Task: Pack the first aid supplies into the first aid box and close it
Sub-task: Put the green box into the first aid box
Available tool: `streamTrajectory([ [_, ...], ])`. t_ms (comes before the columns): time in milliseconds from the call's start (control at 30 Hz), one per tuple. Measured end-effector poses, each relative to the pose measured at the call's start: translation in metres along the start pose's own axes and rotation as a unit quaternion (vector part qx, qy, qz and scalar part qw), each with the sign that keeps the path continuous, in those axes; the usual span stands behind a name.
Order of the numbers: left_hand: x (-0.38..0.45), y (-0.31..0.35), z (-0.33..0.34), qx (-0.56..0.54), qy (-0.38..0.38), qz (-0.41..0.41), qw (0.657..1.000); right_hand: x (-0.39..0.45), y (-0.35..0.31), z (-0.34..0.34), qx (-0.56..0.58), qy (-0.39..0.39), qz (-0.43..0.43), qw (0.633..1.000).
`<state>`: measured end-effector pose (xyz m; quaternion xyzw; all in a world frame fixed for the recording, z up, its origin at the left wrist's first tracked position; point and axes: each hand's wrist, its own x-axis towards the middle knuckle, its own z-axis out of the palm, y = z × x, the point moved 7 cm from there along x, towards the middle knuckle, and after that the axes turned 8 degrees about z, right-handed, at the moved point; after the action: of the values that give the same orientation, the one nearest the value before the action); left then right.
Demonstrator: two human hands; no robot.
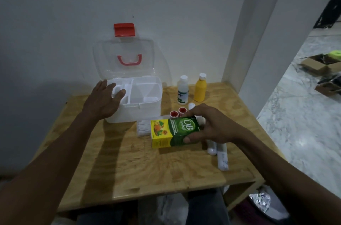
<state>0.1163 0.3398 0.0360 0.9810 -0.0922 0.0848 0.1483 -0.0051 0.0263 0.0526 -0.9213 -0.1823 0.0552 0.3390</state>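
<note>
The right hand point(212, 125) is gripping a green and yellow medicine carton point(172, 132) just above the counter point(129, 165). The left hand point(105, 98), fingers spread, is steadying the open first aid box point(145, 103) beyond. Best lowering the carton flat into the larger, right-hand compartment.

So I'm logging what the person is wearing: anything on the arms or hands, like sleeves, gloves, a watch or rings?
Nothing shows. Both forearms are bare up to the frame edge, with no sleeves. The left hand and right hand carry no gloves, watch, bracelet or visible rings.
</note>
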Motion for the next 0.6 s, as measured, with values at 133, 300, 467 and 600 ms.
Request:
streamTrajectory([
  [133, 0.001, -0.004, 0.001, -0.012, 0.0, 0.005, 1.0, 0.011, -0.017, -0.022, 0.032, 0.05, -0.008, 0.998],
  [300, -0.001, -0.001, -0.001, -0.027, 0.008, 0.0, 1.0, 0.046, -0.05, -0.048, 0.035, 0.098, -0.028, 0.994],
  [467, -0.003, 0.001, -0.003, -0.037, 0.005, 0.002, 0.999, 0.092, -0.064, -0.058, -0.033, 0.102, -0.018, 0.994],
  [600, -0.004, 0.004, -0.005, -0.035, 0.001, 0.002, 0.999, 0.118, -0.069, -0.056, -0.113, 0.082, -0.015, 0.99],
])
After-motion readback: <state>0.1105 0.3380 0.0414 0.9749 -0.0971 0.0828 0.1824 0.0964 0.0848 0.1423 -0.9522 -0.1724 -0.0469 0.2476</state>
